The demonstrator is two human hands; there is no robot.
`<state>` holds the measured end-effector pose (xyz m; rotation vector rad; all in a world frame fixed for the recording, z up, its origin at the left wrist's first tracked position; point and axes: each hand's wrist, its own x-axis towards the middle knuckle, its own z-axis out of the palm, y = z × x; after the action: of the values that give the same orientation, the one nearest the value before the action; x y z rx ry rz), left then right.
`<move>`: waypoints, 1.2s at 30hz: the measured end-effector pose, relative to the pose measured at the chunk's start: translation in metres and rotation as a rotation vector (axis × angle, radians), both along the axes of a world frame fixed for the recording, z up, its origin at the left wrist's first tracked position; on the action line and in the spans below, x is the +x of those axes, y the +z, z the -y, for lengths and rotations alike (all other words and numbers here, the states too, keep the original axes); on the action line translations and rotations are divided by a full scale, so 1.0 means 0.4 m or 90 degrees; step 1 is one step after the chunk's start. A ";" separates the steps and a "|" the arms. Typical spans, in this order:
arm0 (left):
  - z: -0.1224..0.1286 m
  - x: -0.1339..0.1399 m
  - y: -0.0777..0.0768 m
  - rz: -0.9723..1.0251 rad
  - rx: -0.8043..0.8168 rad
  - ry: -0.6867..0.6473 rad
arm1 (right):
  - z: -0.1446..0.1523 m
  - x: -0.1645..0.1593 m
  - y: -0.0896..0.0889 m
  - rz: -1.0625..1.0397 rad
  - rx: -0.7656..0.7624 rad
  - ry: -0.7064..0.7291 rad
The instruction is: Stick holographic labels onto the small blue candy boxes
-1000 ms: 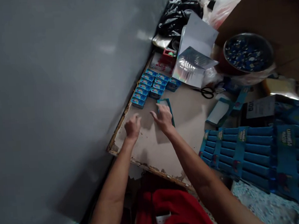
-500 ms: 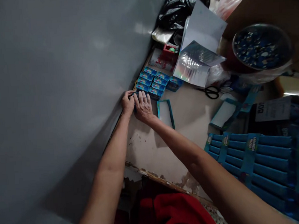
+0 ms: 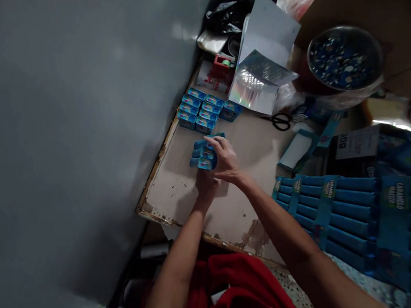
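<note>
Several small blue printed boxes (image 3: 206,163) are bunched together over the near part of the table. My right hand (image 3: 226,157) curves around their right side, its fingers over the far end. At their near end, my left hand (image 3: 207,184) is closed against them, with its fingers mostly hidden. A blue carton edge (image 3: 218,135) shows just beyond the bunch; its remainder is covered by my right hand and the boxes. Farther back, two rows of matching blue boxes (image 3: 202,109) stand together, and a single blue box (image 3: 230,111) sits to their right.
A grey wall (image 3: 66,135) borders the table (image 3: 166,189) on the left. Black-handled scissors (image 3: 280,121), an open blue carton (image 3: 298,150) and stacked blue packs (image 3: 343,214) lie to the right. Farther back are silvery sheets (image 3: 259,75) and a bowl of small blue pieces (image 3: 345,60).
Both hands have come back from the box rows by the wall toward me, bringing several small blue boxes. The open carton that lay beside my right hand is now mostly hidden.
</note>
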<state>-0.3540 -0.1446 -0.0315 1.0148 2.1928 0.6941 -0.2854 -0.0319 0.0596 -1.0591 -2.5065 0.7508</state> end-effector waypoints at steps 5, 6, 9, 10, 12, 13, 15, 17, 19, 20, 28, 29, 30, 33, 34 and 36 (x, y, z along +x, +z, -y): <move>-0.105 -0.048 0.003 -0.044 -0.188 -0.098 | -0.096 0.109 -0.087 -0.037 -0.010 -0.036; -0.103 -0.075 0.003 -0.067 -0.195 -0.110 | -0.113 0.113 -0.107 -0.033 -0.015 -0.031; -0.077 -0.139 0.004 -0.106 -0.213 -0.159 | -0.134 0.100 -0.136 0.018 -0.009 0.008; -0.069 -0.150 0.003 -0.110 -0.219 -0.160 | -0.132 0.091 -0.134 0.048 0.002 0.021; -0.058 -0.156 -0.001 -0.114 -0.221 -0.143 | -0.122 0.066 -0.120 0.111 0.031 0.033; -0.055 -0.153 -0.005 -0.112 -0.217 -0.137 | -0.117 0.053 -0.111 0.140 0.046 0.036; -0.049 -0.138 -0.015 -0.104 -0.204 -0.145 | -0.108 0.026 -0.099 0.190 0.066 0.049; -0.042 -0.116 -0.028 -0.100 -0.200 -0.158 | -0.105 0.007 -0.102 0.224 0.076 0.060; -0.035 -0.095 -0.040 -0.106 -0.198 -0.151 | -0.108 0.000 -0.116 0.232 0.081 0.071; -0.033 -0.087 -0.044 -0.111 -0.188 -0.146 | -0.111 0.001 -0.125 0.230 0.084 0.076; 0.066 -0.178 -0.056 -0.124 -0.040 -0.109 | -0.159 0.032 -0.099 0.204 0.034 0.109; 0.096 -0.197 -0.065 -0.164 -0.017 -0.056 | -0.178 0.026 -0.090 0.171 0.038 0.081; 0.124 -0.212 -0.077 -0.207 0.001 -0.001 | -0.202 0.015 -0.084 0.140 0.048 0.042; 0.186 -0.223 -0.122 -0.286 0.026 0.081 | -0.286 -0.047 -0.094 0.127 0.089 -0.060; 0.194 -0.217 -0.135 -0.291 0.029 0.074 | -0.311 -0.073 -0.106 0.149 0.100 -0.063; 0.196 -0.199 -0.151 -0.290 0.029 0.050 | -0.344 -0.122 -0.136 0.197 0.115 -0.038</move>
<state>-0.4338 -0.2229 -0.0918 1.2088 2.6282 0.5927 -0.3342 0.1058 0.0051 -1.2595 -2.7178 0.3559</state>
